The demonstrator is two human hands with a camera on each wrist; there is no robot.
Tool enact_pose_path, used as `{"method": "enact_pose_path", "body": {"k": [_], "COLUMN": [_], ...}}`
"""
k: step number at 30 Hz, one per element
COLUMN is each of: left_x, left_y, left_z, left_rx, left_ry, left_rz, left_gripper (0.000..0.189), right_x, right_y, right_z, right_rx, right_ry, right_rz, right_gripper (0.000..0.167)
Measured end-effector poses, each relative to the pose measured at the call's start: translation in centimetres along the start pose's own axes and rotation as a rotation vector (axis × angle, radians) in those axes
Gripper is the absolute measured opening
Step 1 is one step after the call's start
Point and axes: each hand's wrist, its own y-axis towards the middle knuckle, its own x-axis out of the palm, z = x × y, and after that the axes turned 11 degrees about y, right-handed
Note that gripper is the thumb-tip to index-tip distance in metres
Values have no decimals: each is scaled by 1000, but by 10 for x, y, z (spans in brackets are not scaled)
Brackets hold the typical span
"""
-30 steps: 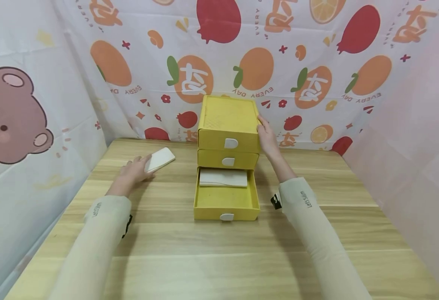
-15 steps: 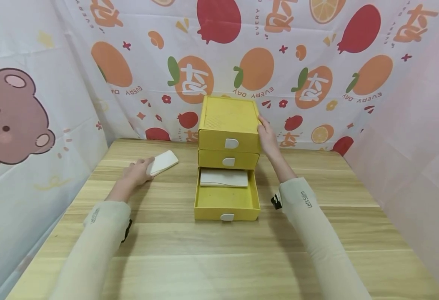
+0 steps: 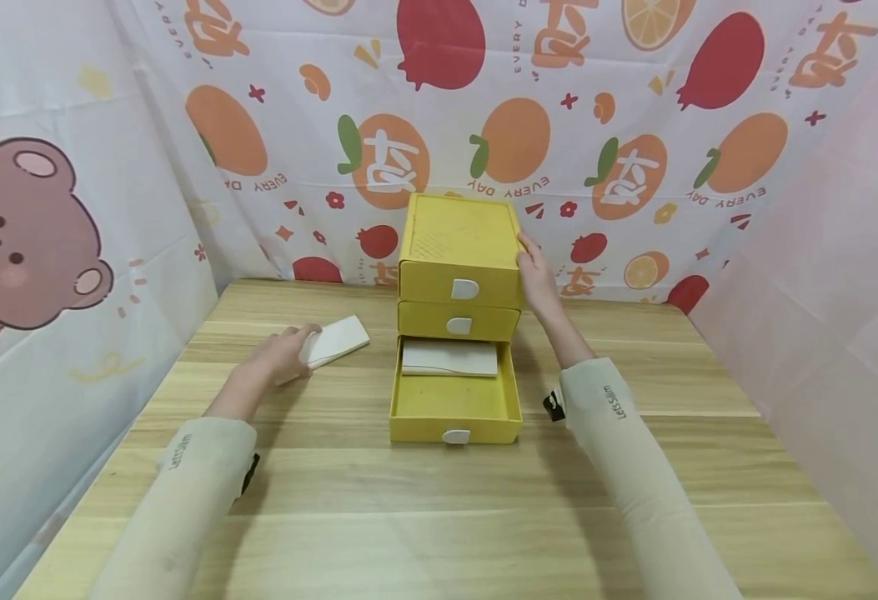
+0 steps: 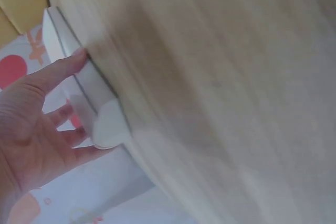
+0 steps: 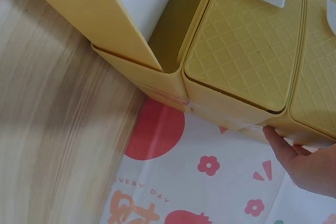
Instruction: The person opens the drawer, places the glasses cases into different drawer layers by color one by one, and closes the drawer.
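Our left hand [image 3: 277,360] grips the near end of the white card [image 3: 337,341] on the desk [image 3: 439,500]; its long axis points toward two o'clock, the open bottom drawer [image 3: 454,407] lying at three. Our right hand [image 3: 538,279], fingers [image 5: 281,145] straight, braces the yellow drawer unit [image 3: 459,260].
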Motion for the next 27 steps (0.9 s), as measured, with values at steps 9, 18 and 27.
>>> {"method": "enact_pose_path", "body": {"k": [9, 18, 27], "left_x": [-2, 0, -4], "left_y": [-1, 0, -2], "left_z": [19, 23, 24], "left_rx": [-15, -15, -34], "left_ry": [26, 31, -3], "left_rz": [-95, -84, -81], "left_gripper": [77, 75, 80], "right_x": [-1, -1, 1], "right_y": [-1, -1, -1], "right_z": [1, 0, -2], "right_rx": [6, -4, -7], "right_ry": [-7, -17, 2], "right_rz": [1, 5, 1], "right_gripper": [48, 47, 48]}}
